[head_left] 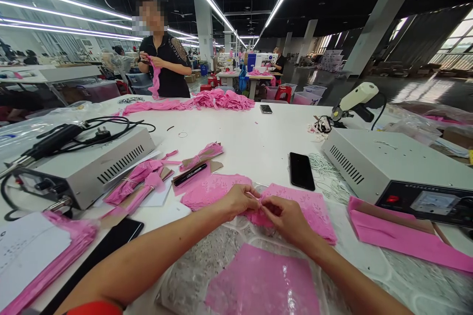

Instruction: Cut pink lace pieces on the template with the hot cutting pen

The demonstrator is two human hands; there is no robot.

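My left hand (241,202) and my right hand (287,215) meet in the middle, fingertips pinched on a small piece of pink fabric (259,218). Behind the left hand lies a stack of pink lace pieces (214,189). A second pink lace stack (314,206) sits beside and under the right hand. Below both wrists, a larger pink panel (264,280) shows beneath clear plastic (192,261). The exact edge held between the fingertips is partly hidden.
Grey machine boxes stand left (111,162) and right (402,157). A black phone (302,171), a marker (190,174), tied pink bundles (135,179) and folded pink fabric (402,236) lie around. Across the table (236,133), a person (164,59) holds pink fabric near a pink heap (221,99).
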